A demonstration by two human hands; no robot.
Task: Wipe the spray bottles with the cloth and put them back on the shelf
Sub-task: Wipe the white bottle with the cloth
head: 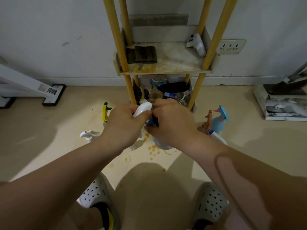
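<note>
My left hand (127,123) grips the white trigger head (142,109) of a spray bottle held low over the floor in front of the shelf. My right hand (171,120) is curled round the bottle's neck, where something dark blue (150,122) shows between the fingers; I cannot tell if it is cloth or the bottle's collar. The bottle's pale body (162,145) sticks out below my right hand. A folded dark cloth (145,54) lies on the left of the stained shelf board (174,63). A white spray bottle (196,44) leans in the shelf's back right corner.
Standing on the floor are a yellow-green sprayer (105,112), a white sprayer (89,134), a blue sprayer (219,118), a brown one (207,123) and a white-and-blue one (217,136). The lower shelf (166,92) is cluttered. Orange stains (154,150) mark the floor.
</note>
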